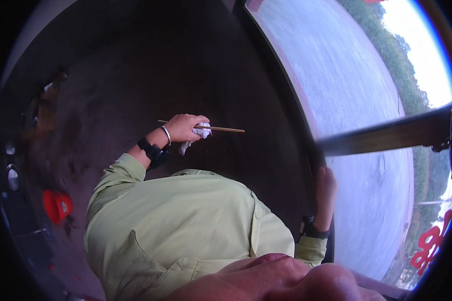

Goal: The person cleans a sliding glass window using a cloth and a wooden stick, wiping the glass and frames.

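My left hand (184, 128) is closed around a crumpled whitish cloth (202, 131) and a thin wooden stick (228, 129). The stick lies crosswise, one end jutting past each side of the hand, and a corner of cloth hangs below. A silver bangle (167, 135) and a black wrist strap (152, 150) are on that arm. Over at the right, my right hand (326, 184) is blurred beside a dark frame edge (316, 165). Its fingers are not distinct, and whether it touches the frame is unclear.
A dark bar-like panel edge (380, 131) juts in from the right. Beyond the frame is pale paved ground (361, 210), with trees behind. A red bucket (56, 206) stands on the dark floor (109, 94) at left. A red cut-out decoration (429, 244) shows at lower right.
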`<act>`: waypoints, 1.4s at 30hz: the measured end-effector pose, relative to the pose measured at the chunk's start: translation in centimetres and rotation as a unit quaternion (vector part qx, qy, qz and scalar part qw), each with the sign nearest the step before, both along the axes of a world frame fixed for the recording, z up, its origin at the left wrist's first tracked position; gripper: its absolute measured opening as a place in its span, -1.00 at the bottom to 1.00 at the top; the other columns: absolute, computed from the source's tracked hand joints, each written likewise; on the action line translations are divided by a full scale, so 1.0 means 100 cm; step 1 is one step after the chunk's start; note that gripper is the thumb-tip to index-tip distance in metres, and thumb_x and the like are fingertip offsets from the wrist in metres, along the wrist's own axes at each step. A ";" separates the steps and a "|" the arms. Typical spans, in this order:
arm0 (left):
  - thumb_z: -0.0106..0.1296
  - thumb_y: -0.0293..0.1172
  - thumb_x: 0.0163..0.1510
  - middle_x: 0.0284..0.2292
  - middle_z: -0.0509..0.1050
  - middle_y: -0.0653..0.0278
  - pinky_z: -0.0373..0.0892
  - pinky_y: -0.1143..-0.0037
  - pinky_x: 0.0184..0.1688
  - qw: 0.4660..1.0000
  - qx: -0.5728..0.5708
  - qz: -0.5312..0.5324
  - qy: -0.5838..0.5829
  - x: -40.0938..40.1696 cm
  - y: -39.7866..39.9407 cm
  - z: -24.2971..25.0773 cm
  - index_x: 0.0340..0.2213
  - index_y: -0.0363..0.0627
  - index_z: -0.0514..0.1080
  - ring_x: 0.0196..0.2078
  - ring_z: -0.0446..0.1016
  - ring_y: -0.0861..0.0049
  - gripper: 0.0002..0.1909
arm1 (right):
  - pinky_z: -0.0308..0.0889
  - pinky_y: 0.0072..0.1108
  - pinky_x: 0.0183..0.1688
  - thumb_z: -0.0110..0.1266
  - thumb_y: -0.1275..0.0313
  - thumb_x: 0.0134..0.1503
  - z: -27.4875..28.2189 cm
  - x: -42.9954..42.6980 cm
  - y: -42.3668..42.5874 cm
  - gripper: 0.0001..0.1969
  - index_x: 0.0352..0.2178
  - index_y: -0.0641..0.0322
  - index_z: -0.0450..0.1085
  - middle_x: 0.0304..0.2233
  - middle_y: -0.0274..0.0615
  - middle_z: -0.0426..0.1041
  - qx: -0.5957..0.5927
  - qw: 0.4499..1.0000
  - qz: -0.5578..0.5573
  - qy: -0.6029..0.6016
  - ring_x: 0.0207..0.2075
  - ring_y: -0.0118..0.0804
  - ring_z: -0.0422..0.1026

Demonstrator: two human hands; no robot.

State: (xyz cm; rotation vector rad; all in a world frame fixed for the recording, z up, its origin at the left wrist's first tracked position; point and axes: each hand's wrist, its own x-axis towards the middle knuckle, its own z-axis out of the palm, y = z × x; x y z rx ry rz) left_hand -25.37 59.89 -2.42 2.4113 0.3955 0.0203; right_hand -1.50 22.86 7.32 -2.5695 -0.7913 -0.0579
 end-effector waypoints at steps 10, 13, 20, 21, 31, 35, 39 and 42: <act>0.07 -0.48 -0.30 -0.37 0.45 0.14 0.37 0.52 -0.33 0.988 -0.127 0.074 -0.045 0.001 -0.014 0.004 -0.21 -0.02 0.34 -0.36 0.47 0.34 -0.53 | 0.23 -0.23 -0.40 -0.20 0.16 0.06 -0.009 0.068 -0.013 -0.63 -0.39 0.31 0.31 -0.45 0.19 0.36 -0.045 0.997 -0.023 -0.053 -0.38 0.15 0.32; 0.06 -0.47 -0.26 -0.35 0.45 0.15 0.36 0.50 -0.29 0.997 -0.051 0.053 -0.033 0.001 -0.015 0.012 -0.17 -0.05 0.31 -0.33 0.46 0.31 -0.51 | 0.22 -0.28 -0.39 -0.13 0.11 0.01 0.015 0.064 -0.004 -0.59 -0.46 0.34 0.34 -0.49 0.14 0.37 -0.057 0.997 -0.038 0.038 -0.39 0.12 0.33; 0.06 -0.46 -0.25 -0.26 0.42 0.15 0.33 0.51 -0.21 0.998 0.014 -0.038 -0.056 0.012 -0.016 0.030 -0.17 -0.10 0.31 -0.24 0.43 0.31 -0.52 | 0.27 -0.48 -0.44 -0.05 0.16 0.00 0.023 0.044 -0.004 -0.65 -0.37 0.26 0.38 -0.55 -0.12 0.42 0.016 0.995 0.021 0.100 -0.52 -0.20 0.39; 0.06 -0.46 -0.25 -0.26 0.42 0.15 0.33 0.51 -0.21 0.998 0.016 -0.036 -0.051 0.009 -0.019 0.030 -0.17 -0.10 0.31 -0.24 0.43 0.31 -0.52 | 0.27 -0.48 -0.44 -0.05 0.16 0.00 0.022 0.040 -0.009 -0.65 -0.37 0.26 0.38 -0.55 -0.12 0.42 0.018 0.994 0.023 0.104 -0.52 -0.20 0.39; 0.01 -0.52 -0.10 -0.27 0.36 0.28 0.28 0.64 -0.21 0.957 -0.243 -0.149 -0.050 0.043 -0.065 0.040 -0.03 -0.18 0.16 -0.25 0.33 0.63 -0.47 | 0.25 -0.74 -0.47 0.04 0.40 -0.02 -0.077 -0.078 -0.034 -0.76 -0.28 0.24 0.35 -0.56 -0.38 0.36 0.170 0.883 0.056 0.433 -0.54 -0.59 0.30; 0.00 -0.52 -0.09 -0.14 0.29 0.23 0.20 0.59 -0.08 0.896 -0.340 -0.284 0.018 0.082 -0.114 0.043 -0.02 -0.23 0.10 -0.12 0.29 0.55 -0.44 | 0.25 -0.73 -0.38 0.17 0.40 -0.14 -0.100 -0.093 0.002 -0.42 -0.05 0.15 0.16 -0.31 -0.27 0.31 0.225 0.870 0.148 0.413 -0.43 -0.57 0.30; -0.04 -0.46 -0.05 -0.10 0.25 0.19 0.16 0.54 -0.02 0.867 -0.329 -0.373 0.029 0.106 -0.163 0.048 0.02 -0.15 0.08 -0.07 0.25 0.47 -0.44 | 0.24 -0.72 -0.40 0.22 0.30 -0.19 -0.118 -0.093 0.014 -0.49 -0.17 0.25 0.27 -0.26 -0.17 0.25 0.337 0.840 0.185 0.383 -0.47 -0.51 0.28; -0.09 -0.41 -0.01 -0.10 0.25 0.18 0.16 0.53 -0.02 0.865 -0.339 -0.366 0.052 0.107 -0.176 0.046 0.02 -0.13 0.07 -0.06 0.25 0.46 -0.47 | 0.22 -0.72 -0.41 0.21 0.32 -0.18 -0.124 -0.094 0.003 -0.63 -0.33 0.30 0.35 -0.36 -0.25 0.30 0.349 0.866 0.156 0.321 -0.48 -0.54 0.27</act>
